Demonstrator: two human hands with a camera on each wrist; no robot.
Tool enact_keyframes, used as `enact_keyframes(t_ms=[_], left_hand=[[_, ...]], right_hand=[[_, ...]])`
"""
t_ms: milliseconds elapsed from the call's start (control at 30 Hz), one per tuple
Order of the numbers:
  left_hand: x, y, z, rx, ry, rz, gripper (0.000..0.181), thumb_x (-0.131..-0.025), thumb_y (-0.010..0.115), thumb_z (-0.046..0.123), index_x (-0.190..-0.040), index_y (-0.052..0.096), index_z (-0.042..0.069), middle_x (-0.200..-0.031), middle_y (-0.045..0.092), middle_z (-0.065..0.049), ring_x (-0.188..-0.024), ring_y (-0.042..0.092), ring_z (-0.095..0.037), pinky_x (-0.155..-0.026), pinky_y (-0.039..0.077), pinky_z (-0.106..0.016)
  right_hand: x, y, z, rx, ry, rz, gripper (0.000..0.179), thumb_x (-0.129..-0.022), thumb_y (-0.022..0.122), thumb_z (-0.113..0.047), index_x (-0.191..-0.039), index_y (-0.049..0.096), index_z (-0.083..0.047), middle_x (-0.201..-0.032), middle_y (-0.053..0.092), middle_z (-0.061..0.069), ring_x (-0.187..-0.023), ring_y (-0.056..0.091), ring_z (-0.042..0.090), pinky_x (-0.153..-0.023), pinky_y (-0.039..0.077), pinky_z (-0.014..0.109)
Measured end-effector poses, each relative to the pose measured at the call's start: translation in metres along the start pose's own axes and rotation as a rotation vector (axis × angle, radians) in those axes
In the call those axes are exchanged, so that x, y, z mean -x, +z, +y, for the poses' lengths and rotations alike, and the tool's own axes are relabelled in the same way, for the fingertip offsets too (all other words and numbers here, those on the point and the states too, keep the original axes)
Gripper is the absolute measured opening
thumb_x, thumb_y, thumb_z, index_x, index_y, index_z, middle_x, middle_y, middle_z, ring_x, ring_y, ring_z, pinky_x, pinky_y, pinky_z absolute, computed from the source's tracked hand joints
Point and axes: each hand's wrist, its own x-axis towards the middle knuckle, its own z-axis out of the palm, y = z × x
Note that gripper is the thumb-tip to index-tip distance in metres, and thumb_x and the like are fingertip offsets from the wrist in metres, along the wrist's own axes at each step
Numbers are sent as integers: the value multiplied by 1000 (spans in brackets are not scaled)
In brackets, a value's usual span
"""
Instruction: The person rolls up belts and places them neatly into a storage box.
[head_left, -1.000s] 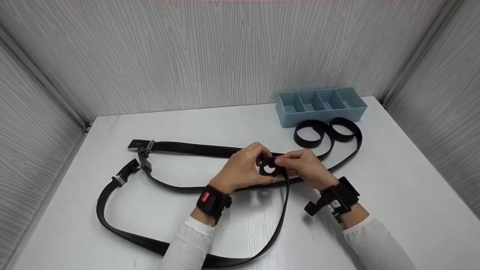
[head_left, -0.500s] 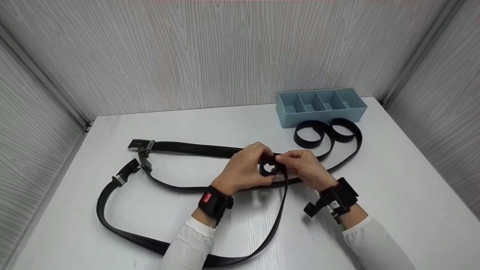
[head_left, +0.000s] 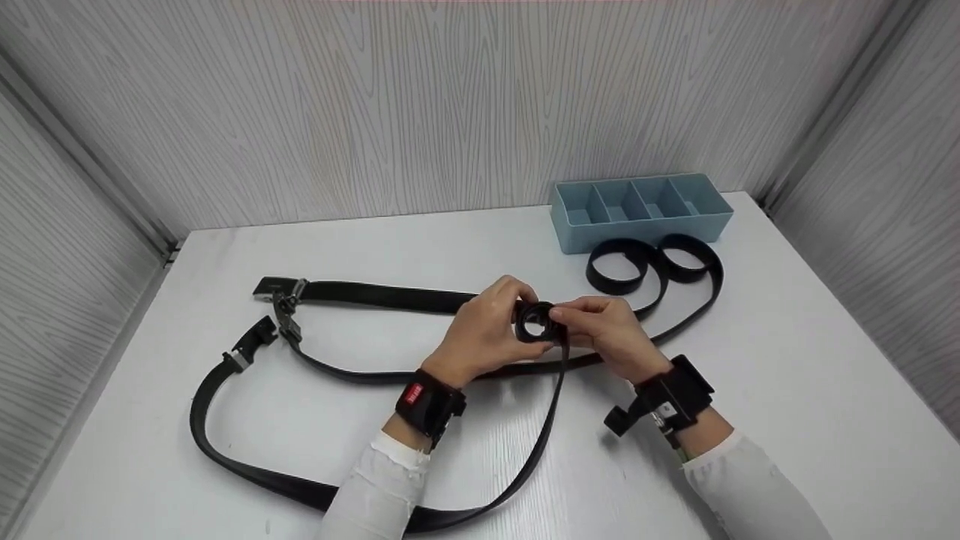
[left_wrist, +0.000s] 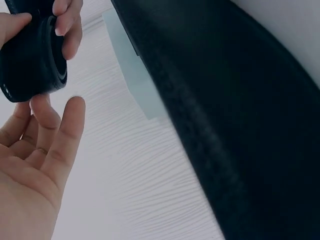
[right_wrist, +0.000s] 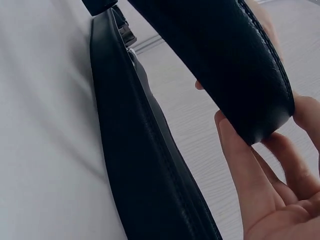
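In the head view, a black belt (head_left: 548,433) is partly wound into a small roll held over the table. My left hand (head_left: 474,337) grips the roll from the left, thumb and index finger curved round it. From the right, my right hand (head_left: 609,331) pinches the belt at the roll's edge. The unrolled length drops toward me and loops left to a buckle (head_left: 251,341). The left wrist view shows the layered roll (left_wrist: 30,65) between the fingers of both hands. Up close in the right wrist view, stitching runs along the belt (right_wrist: 220,60) at my fingers.
Two other black belts lie across the table behind my hands. Their buckles (head_left: 276,288) are at the left, and their loosely curled ends (head_left: 616,286) lie at the right. Just behind these curls stands a blue four-section box (head_left: 641,229) by the back wall.
The roll has moved slightly away from me, with both hands still on it. The hanging length of belt has shifted a little left. The other belts stay put.
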Motion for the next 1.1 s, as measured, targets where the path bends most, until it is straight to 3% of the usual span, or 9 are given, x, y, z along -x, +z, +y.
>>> enact_keyframes(t_ms=[133, 300, 400, 533, 700, 933, 1100], left_hand=[[-1, -2, -1, 131, -50, -76, 58, -72, 96, 27, -115, 60, 10, -107, 59, 2, -84, 60, -13, -75, 50, -27], [-1, -3, -3, 253, -27, -161, 57, -73, 95, 16, -120, 64, 9, -109, 62, -1, -84, 58, -18, -74, 49, -25], [-1, -3, -2, 253, -11, -195, 58, -74, 94, 16, -123, 66, 8, -111, 65, -1, -85, 58, -18, -74, 48, -25], [0, -3, 0, 184, -25, -213, 61, -73, 96, 22, -125, 65, 10, -112, 66, 1, -87, 58, -17, -76, 48, -27], [0, -4, 3, 92, -39, -169, 60, -72, 94, 28, -120, 63, 11, -111, 64, 3, -88, 57, -13, -78, 49, -29], [-1, -4, 4, 4, -8, -28, 59, -70, 93, 35, -113, 60, 12, -101, 61, 4, -78, 54, -10, -68, 49, -29], [0, -4, 4, -59, 1, 41, 64, -67, 95, 40, -110, 59, 10, -99, 62, 2, -79, 58, -11, -70, 54, -32]], right_hand=[[0, -3, -1, 32, 5, 0, 7, -95, 75, -8, -98, 80, -4, -100, 77, 12, -84, 76, 21, -81, 62, 35], [0, -13, -4, 83, 41, -44, 8, -95, 74, -7, -94, 81, -6, -92, 78, 9, -81, 76, 19, -77, 62, 32], [-1, -17, -6, 114, 76, -83, 8, -95, 74, -6, -94, 82, -7, -93, 78, 8, -82, 77, 19, -78, 62, 33], [-1, -16, -8, 131, 108, -106, 8, -95, 74, -7, -95, 82, -8, -95, 78, 8, -83, 77, 19, -79, 62, 34], [-1, -9, -6, 81, 83, -94, 9, -97, 73, -10, -100, 81, -6, -98, 78, 8, -86, 76, 18, -80, 61, 32], [2, 0, -5, -16, 35, -78, 12, -99, 71, -9, -105, 80, -6, -106, 76, 10, -91, 76, 18, -86, 60, 32], [3, 3, -7, -37, 26, -91, 15, -97, 71, -5, -110, 79, -5, -110, 76, 12, -94, 76, 20, -87, 60, 34]])
